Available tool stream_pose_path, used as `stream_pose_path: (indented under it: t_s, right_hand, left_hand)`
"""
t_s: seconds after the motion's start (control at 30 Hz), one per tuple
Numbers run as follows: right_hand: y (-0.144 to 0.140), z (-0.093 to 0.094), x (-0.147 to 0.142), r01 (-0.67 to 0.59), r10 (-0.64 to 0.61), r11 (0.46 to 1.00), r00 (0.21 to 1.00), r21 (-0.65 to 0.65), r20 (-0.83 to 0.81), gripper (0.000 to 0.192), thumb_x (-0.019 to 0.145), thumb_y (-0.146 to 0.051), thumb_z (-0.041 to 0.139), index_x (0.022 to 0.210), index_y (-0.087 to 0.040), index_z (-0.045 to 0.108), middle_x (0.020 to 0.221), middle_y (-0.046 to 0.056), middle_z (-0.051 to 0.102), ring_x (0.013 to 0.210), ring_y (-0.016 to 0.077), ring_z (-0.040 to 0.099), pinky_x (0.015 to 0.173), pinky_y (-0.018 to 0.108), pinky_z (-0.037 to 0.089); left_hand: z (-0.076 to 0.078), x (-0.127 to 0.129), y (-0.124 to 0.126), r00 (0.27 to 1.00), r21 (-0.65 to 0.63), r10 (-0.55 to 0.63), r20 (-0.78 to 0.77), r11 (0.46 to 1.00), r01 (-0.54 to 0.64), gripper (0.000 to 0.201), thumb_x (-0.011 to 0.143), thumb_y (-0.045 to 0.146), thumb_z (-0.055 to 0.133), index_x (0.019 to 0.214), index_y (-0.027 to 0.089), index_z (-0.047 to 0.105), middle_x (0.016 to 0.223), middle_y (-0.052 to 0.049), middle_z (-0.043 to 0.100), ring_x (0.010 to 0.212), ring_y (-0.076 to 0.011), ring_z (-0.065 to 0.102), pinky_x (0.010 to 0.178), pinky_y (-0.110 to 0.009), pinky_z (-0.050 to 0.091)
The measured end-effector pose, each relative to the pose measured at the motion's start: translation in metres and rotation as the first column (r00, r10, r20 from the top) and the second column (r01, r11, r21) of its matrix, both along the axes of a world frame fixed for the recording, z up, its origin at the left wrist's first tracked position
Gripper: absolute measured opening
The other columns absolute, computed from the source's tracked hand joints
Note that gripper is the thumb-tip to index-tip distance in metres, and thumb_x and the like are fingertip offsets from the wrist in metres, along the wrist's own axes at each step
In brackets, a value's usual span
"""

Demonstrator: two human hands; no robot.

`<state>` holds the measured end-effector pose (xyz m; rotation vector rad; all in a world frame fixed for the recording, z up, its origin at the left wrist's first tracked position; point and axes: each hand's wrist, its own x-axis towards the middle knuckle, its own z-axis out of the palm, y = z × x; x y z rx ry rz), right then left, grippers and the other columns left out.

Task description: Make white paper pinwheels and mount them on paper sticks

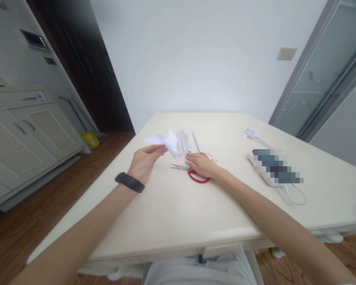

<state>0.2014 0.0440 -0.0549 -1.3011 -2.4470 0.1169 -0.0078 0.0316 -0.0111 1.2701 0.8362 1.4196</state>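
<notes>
Pinwheel (166,143), folded white paper, was pinched in left hand (144,162) above table (178,206); right hand (202,164) lay flat, fingers loosely open, on scissors (192,172), not gripping; paper sticks (184,142) beside; finished pinwheel w/ stick (253,134) lay far right; this one lacked a stick.

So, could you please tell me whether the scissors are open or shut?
Shut: the scissors lie flat with blades together, the right hand resting on them.

No legible text, label, brand, number or sign found. The flat white device (275,168) on the cream bench (172,209) is pixelated; the grey cabinet's small stickers (41,95) are unreadable.
</notes>
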Motion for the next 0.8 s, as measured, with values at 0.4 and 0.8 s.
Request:
stream_pose_path:
  t_s: [0.4,0.8]
  right_hand:
    - [0.0021,-0.0017,0.0004,0.049,-0.05,0.998,0.999,-0.03,-0.015,0.043,0.094,-0.04,0.017,0.124,-0.026,0.044,0.13,0.008,0.048,0.123,0.0225,0.039,0.098,0.044,0.028]
    - [-0.0014,0.004,0.0023,0.11,-0.11,0.994,0.994,-0.018,-0.005,0.043,0.095,-0.037,0.015,0.102,-0.022,0.055,0.11,0.01,0.059,0.106,0.023,0.051,0.091,0.042,0.034]
  left_hand:
    - [0.0042,0.0023,-0.0043,0.997,0.03,-0.012,0.073,1.0,0.01,0.012,0.065,0.019,0.073,0.076,0.016,0.072,0.087,-0.004,0.07,0.085,-0.0143,0.057,0.086,-0.028,0.04]
    - [0.0044,0.0001,-0.004,0.993,-0.029,-0.08,0.087,0.996,0.083,0.011,0.068,0.018,0.07,0.079,0.018,0.069,0.082,0.001,0.064,0.081,-0.012,0.053,0.073,-0.023,0.039]
